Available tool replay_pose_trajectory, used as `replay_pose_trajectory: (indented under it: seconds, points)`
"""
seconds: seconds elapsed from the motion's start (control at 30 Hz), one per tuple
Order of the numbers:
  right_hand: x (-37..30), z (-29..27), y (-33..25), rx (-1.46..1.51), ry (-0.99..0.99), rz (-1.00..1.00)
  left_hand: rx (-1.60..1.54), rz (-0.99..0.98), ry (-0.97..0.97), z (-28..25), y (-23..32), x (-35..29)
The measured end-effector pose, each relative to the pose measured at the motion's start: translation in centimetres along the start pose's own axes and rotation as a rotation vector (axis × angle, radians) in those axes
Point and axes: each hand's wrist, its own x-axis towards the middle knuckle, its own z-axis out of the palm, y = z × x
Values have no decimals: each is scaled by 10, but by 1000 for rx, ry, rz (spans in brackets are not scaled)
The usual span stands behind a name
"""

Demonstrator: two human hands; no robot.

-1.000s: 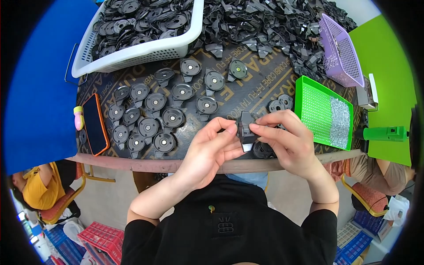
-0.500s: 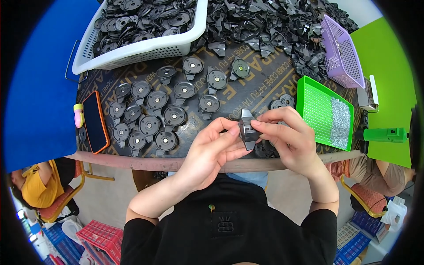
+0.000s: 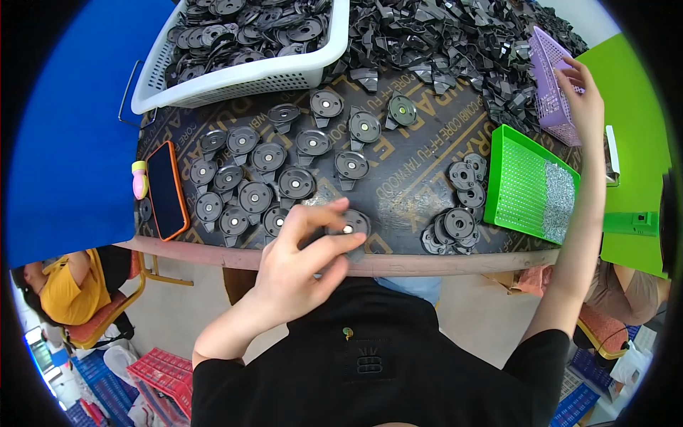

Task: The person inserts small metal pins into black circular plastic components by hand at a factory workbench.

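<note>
A: What has changed in the last second?

B: The hands have split up. A moment ago both were closed together on one small black part at the desk's near edge, lower centre. Now the left hand [image 3: 302,252] alone holds a round black disc part [image 3: 348,226] there, fingers curled on it, setting it at the end of the rows of finished discs [image 3: 252,178].

A: And the right?

B: The right hand [image 3: 585,96] has gone to the upper right, fingers loosely spread at the rim of the purple basket [image 3: 548,85] — holding nothing that I can see.

A: So what does that tell you?

B: I judge one piece is done and joining the rows, while the right fetches the next bit. The green tray [image 3: 530,185] lies untouched between.
</note>
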Motion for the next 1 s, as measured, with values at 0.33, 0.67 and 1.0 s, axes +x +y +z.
replay_pose_trajectory:
  seconds: [0.33,0.67,1.0]
  points:
    - [35,66,178,101,-775,435,781,209,-135,-3,-11,-4]
    - [35,42,111,-527,-327,208,312,382,-164,60,17,31]
    - [30,45,112,-157,-245,250,286,240,-124,118,16,54]
